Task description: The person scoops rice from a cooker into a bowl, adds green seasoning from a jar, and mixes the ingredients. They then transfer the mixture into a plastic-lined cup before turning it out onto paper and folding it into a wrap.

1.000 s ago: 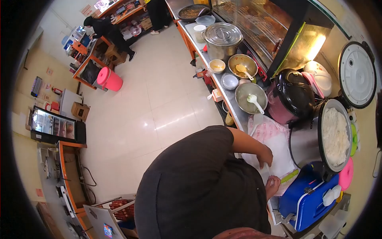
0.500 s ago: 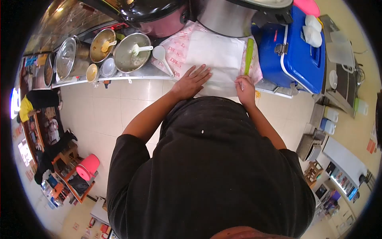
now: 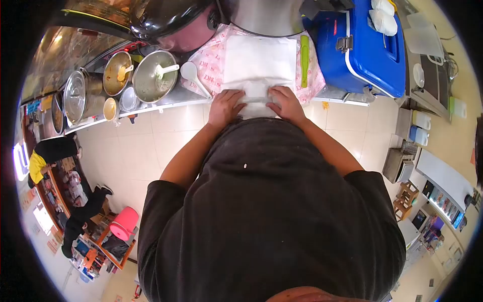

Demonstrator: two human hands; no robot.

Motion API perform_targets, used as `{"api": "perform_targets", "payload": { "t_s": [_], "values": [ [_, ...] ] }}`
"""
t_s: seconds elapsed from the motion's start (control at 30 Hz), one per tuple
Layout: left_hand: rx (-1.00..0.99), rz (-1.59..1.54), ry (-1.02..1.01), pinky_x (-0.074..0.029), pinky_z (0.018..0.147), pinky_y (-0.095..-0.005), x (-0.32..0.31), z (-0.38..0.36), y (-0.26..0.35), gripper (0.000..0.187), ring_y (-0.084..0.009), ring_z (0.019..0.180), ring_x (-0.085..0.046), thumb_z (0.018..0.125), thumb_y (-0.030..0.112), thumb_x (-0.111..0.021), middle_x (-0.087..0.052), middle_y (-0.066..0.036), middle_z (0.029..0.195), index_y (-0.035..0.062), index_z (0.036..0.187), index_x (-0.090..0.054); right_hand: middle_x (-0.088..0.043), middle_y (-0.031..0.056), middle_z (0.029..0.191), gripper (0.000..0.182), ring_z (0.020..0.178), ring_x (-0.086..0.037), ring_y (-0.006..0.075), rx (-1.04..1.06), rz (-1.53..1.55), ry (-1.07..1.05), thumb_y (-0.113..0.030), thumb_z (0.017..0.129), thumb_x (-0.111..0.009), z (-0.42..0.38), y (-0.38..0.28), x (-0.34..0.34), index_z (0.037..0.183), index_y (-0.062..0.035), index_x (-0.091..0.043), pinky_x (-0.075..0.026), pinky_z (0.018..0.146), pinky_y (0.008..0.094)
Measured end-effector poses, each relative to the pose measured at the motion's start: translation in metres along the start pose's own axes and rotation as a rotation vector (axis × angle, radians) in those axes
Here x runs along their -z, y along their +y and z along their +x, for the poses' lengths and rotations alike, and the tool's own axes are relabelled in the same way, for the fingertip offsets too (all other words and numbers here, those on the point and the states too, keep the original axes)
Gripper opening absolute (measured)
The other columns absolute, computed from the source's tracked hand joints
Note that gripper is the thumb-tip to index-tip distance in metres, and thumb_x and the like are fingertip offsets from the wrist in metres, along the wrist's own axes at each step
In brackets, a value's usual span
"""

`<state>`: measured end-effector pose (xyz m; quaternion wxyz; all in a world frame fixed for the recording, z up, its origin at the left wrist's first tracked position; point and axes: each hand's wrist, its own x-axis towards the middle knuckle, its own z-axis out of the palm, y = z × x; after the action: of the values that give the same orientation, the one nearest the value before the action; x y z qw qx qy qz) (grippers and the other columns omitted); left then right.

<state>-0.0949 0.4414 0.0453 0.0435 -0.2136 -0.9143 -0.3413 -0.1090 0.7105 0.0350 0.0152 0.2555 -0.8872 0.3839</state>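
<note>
A white sheet [image 3: 259,59], perhaps paper or thin cloth, lies over pink-and-white printed paper [image 3: 210,63] on the counter. Its near part is bunched into a pale, translucent fold at the counter's front edge. My left hand [image 3: 225,106] grips this fold at its left end, thumb pointing inward. At the right end, my right hand [image 3: 288,104] holds it the same way, fingers curled over the top. What lies inside the fold, if anything, is hidden. To the right of the sheet is a green-handled tool [image 3: 304,61]; a white rice paddle [image 3: 193,76] rests on the left.
Steel bowls [image 3: 147,86] with spoons, a small cup [image 3: 110,108] and a lidded pot [image 3: 75,95] stand on the left. Large cookers [image 3: 173,25] line the back. A blue cooler box [image 3: 375,50] is on the right. Other people [image 3: 53,151] are far left.
My left hand has shifted from lying flat on the sheet to gripping its near edge. My right hand has moved inward, and the near part is now bunched between them.
</note>
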Motion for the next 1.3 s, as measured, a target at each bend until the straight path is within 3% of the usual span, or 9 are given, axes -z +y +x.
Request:
{"api": "perform_targets", "payload": {
  "t_s": [0.13, 0.23, 0.43, 0.57, 0.67, 0.8, 0.87, 1.07, 1.3],
  "values": [
    [-0.052, -0.086, -0.070, -0.052, 0.079, -0.0409, -0.003, 0.023, -0.026, 0.013, -0.0314, 0.089, -0.064, 0.084, 0.017, -0.072, -0.068, -0.010, 0.091, 0.0070, 0.092, -0.072, -0.063, 0.0098, 0.084, 0.012, 0.087, -0.060, 0.0330, -0.062, -0.038, 0.005, -0.017, 0.085, -0.070, 0.010, 0.014, -0.002, 0.088, -0.0057, -0.072, -0.048, 0.079, 0.0442],
    [-0.024, -0.108, -0.175, -0.052, 0.078, -0.0419, 0.003, 0.028, -0.035, 0.013, -0.0326, 0.088, -0.064, 0.087, 0.017, -0.069, -0.067, -0.011, 0.090, 0.0054, 0.091, -0.071, -0.064, 0.0110, 0.086, 0.013, 0.089, -0.060, 0.0331, -0.100, -0.013, -0.016, -0.019, 0.084, -0.071, 0.015, 0.020, -0.004, 0.085, -0.0054, -0.070, -0.049, 0.079, 0.0442],
    [0.258, -0.025, -0.324, -0.050, 0.080, -0.0438, 0.005, 0.046, -0.025, 0.019, -0.0339, 0.090, -0.064, 0.083, 0.017, -0.072, -0.066, -0.013, 0.092, 0.0040, 0.096, -0.070, -0.065, 0.0138, 0.093, 0.025, 0.095, -0.061, 0.0343, -0.490, -0.025, -0.213, -0.022, 0.079, -0.078, 0.035, 0.012, 0.007, 0.094, -0.0040, -0.069, -0.049, 0.081, 0.0428],
    [0.216, 0.134, -0.048, -0.048, 0.086, -0.0466, -0.004, 0.055, -0.021, 0.022, -0.0284, 0.104, -0.062, 0.079, 0.019, -0.074, -0.067, -0.010, 0.093, 0.0079, 0.097, -0.071, -0.063, 0.0145, 0.105, 0.038, 0.099, -0.062, 0.0342, -0.171, -0.315, -0.163, -0.021, 0.071, -0.081, 0.061, 0.000, 0.024, 0.103, -0.0069, -0.066, -0.048, 0.087, 0.0433],
    [-0.127, 0.268, -0.235, -0.046, 0.089, -0.0470, 0.007, 0.078, -0.017, 0.027, -0.0261, 0.113, -0.059, 0.076, 0.018, -0.076, -0.069, -0.008, 0.097, 0.0089, 0.101, -0.069, -0.065, 0.0130, 0.107, 0.042, 0.103, -0.064, 0.0318, 0.188, -0.385, -0.240, -0.018, 0.066, -0.080, 0.093, 0.005, 0.019, 0.105, -0.0090, -0.066, -0.047, 0.092, 0.0451],
    [-0.108, 0.430, -0.672, -0.049, 0.086, -0.0451, 0.006, 0.113, -0.010, 0.031, -0.0301, 0.109, -0.062, 0.076, 0.016, -0.076, -0.067, -0.012, 0.108, 0.0071, 0.104, -0.066, -0.070, 0.0115, 0.098, 0.030, 0.102, -0.068, 0.0297, -0.028, -0.511, -0.728, -0.012, 0.075, -0.072, 0.115, 0.007, -0.001, 0.104, -0.0085, -0.068, -0.051, 0.088, 0.0424],
    [-0.016, 0.436, -0.812, -0.051, 0.083, -0.0464, 0.003, 0.121, -0.008, 0.026, -0.0329, 0.102, -0.065, 0.079, 0.014, -0.073, -0.067, -0.014, 0.109, 0.0073, 0.103, -0.064, -0.069, 0.0133, 0.097, 0.024, 0.100, -0.068, 0.0311, -0.086, -0.451, -0.692, -0.012, 0.079, -0.068, 0.110, 0.009, -0.001, 0.102, -0.0081, -0.067, -0.053, 0.084, 0.0428],
    [0.001, 0.206, -0.355, -0.053, 0.077, -0.0494, -0.010, 0.073, -0.014, 0.019, -0.0399, 0.082, -0.066, 0.086, 0.010, -0.061, -0.063, -0.017, 0.099, 0.0050, 0.103, -0.056, -0.064, 0.0154, 0.094, 0.018, 0.093, -0.067, 0.0342, -0.107, -0.309, -0.362, -0.011, 0.084, -0.060, 0.066, -0.007, 0.012, 0.100, -0.0065, -0.064, -0.055, 0.077, 0.0449],
    [0.219, 0.090, -0.175, -0.054, 0.067, -0.0506, -0.018, 0.039, 0.003, 0.014, -0.0425, 0.074, -0.065, 0.090, 0.011, -0.058, -0.061, -0.016, 0.093, 0.0035, 0.101, -0.055, -0.059, 0.0164, 0.096, 0.023, 0.087, -0.065, 0.0346, -0.145, -0.065, -0.097, -0.012, 0.088, -0.059, 0.023, 0.004, -0.007, 0.109, -0.0063, -0.064, -0.054, 0.075, 0.0452]
  ]
}}
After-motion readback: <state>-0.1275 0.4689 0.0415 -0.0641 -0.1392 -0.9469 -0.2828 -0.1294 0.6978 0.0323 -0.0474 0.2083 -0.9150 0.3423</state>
